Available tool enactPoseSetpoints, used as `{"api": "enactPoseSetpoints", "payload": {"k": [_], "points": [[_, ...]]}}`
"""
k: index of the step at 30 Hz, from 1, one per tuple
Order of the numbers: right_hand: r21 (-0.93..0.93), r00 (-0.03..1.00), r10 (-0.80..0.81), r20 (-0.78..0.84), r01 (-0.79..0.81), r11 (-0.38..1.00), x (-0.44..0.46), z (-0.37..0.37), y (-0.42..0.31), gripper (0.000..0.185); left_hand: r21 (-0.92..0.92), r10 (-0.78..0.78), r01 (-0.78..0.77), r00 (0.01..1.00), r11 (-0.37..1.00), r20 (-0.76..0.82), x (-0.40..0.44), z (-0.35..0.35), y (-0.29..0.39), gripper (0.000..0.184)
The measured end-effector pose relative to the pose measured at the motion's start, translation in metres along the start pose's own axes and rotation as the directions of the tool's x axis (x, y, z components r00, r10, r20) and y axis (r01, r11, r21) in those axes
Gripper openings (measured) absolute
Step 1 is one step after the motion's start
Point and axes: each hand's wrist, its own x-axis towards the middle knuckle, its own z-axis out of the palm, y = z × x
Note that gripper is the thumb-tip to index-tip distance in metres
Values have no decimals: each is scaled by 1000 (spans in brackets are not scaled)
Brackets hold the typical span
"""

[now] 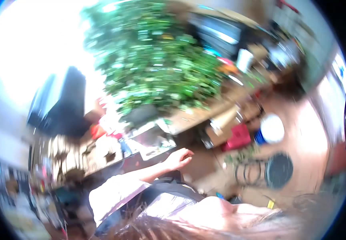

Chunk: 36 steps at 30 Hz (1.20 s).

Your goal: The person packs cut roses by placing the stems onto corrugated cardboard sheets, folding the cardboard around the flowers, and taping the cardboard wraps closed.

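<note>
Green leaves (161, 64) and any lettering were blurred; beside the bench (189, 119), the left hand (178, 159) stretched out, fingers loosely parted, slightly bent.

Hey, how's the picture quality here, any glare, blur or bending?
In the head view, glare burns out the upper left beside the leafy greenery; in the head view, leaves smear into streaks, likely motion blur, and the left hand looks soft but recognisable; in the head view, the scene bends fisheye-like, with dark corners.
</note>
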Motion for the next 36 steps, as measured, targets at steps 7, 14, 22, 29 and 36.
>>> {"api": "enactPoseSetpoints", "payload": {"k": [7,14,22,29,36], "points": [[16,841,-541,17,541,841,146,-33,-268,39,667,553,126,459,734,-695,-68,-304,-52,37],[36,668,-743,43,742,669,194,-18,-422,34,418,697,860,107,292,-709,-252,-591,-142,37],[12,515,-837,186,850,526,206,3,-500,33,-155,54,983,-161,98,-985,-378,-721,-174,66],[-18,455,-860,232,886,464,225,3,-510,33,97,227,984,129,-147,-965,-375,-727,-157,28],[141,257,-920,294,941,308,254,-5,-545,45,400,371,892,306,210,-877,-263,-674,-53,29]]}}
